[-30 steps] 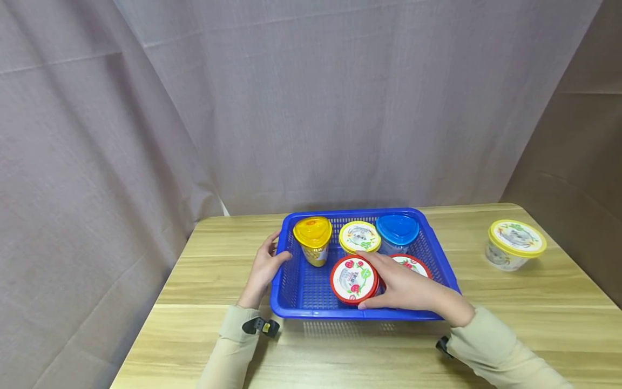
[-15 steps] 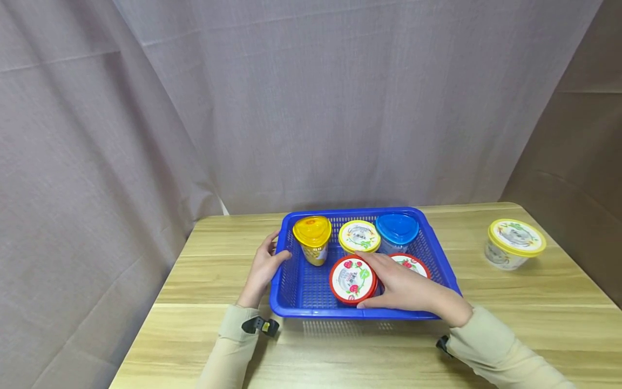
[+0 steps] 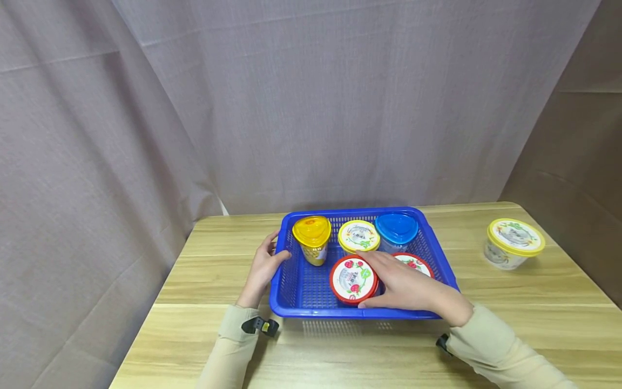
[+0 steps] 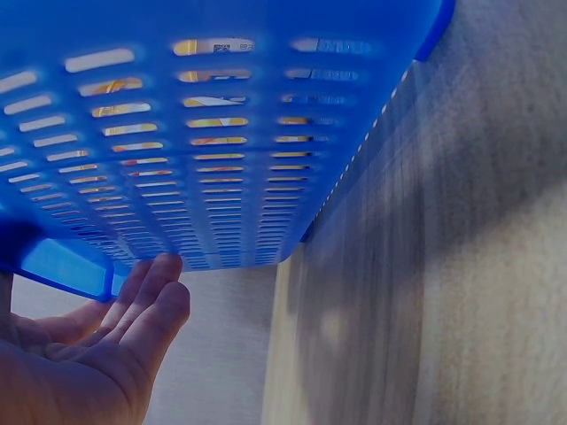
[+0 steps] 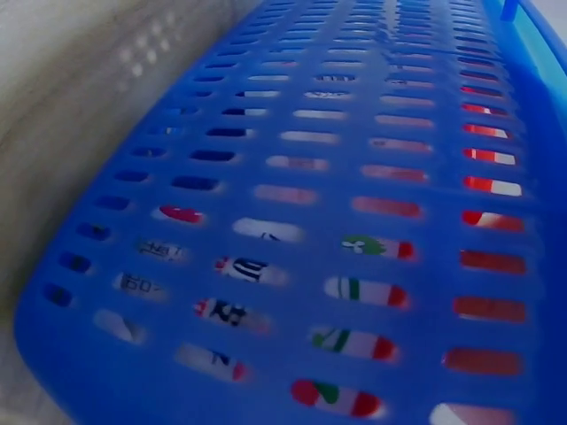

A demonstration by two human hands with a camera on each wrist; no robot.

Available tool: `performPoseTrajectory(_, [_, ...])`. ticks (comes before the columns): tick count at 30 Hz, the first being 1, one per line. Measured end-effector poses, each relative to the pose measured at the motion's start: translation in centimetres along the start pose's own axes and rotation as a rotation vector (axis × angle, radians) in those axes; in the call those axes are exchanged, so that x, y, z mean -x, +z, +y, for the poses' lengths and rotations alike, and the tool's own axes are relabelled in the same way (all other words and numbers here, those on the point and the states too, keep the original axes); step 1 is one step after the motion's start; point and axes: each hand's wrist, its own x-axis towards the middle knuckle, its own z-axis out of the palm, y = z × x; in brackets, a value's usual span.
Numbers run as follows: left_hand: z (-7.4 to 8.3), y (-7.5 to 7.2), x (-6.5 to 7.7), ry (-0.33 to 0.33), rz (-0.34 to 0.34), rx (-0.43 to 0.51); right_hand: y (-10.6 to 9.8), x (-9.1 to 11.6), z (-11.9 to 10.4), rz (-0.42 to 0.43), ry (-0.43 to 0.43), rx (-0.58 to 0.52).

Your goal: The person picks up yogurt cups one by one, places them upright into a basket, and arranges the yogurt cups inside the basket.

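A blue plastic basket (image 3: 335,314) stands on the wooden table. My left hand (image 3: 264,268) holds its left rim, thumb over the top; in the left wrist view the fingers (image 4: 164,310) lie outside the slotted wall. Inside the basket, my right hand (image 3: 403,283) grips a round tub with a red lid (image 3: 353,279), thumb in front and fingers behind. Another red-lidded tub (image 3: 419,263) is partly hidden behind that hand. Behind them stand a yellow-lidded tub (image 3: 359,236), a blue-lidded cup (image 3: 396,228) and a yellow-lidded cup (image 3: 312,231). The right wrist view shows only the basket's wall (image 5: 292,212), without the hand.
On the table (image 3: 194,324) to the right of the basket sits another yellow-lidded tub (image 3: 515,243). A grey cloth (image 3: 311,108) hangs along the table's back edge, and a brown one (image 3: 573,162) at the right.
The red-lidded tub partly behind my right hand has shifted slightly right. Both hands and the basket stay almost where they were.
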Motion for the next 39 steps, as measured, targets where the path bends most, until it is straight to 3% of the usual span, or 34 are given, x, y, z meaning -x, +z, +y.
performPoseTrajectory(22, [-0.3,0.0,-0.1,-0.001,0.012,0.0,-0.8,0.4,0.6,0.003,0.025,0.106])
performPoseTrajectory(39, [0.0,0.0,0.0,-0.005,0.011,0.005,-1.3,0.0,1.1,-0.101,0.068,0.062])
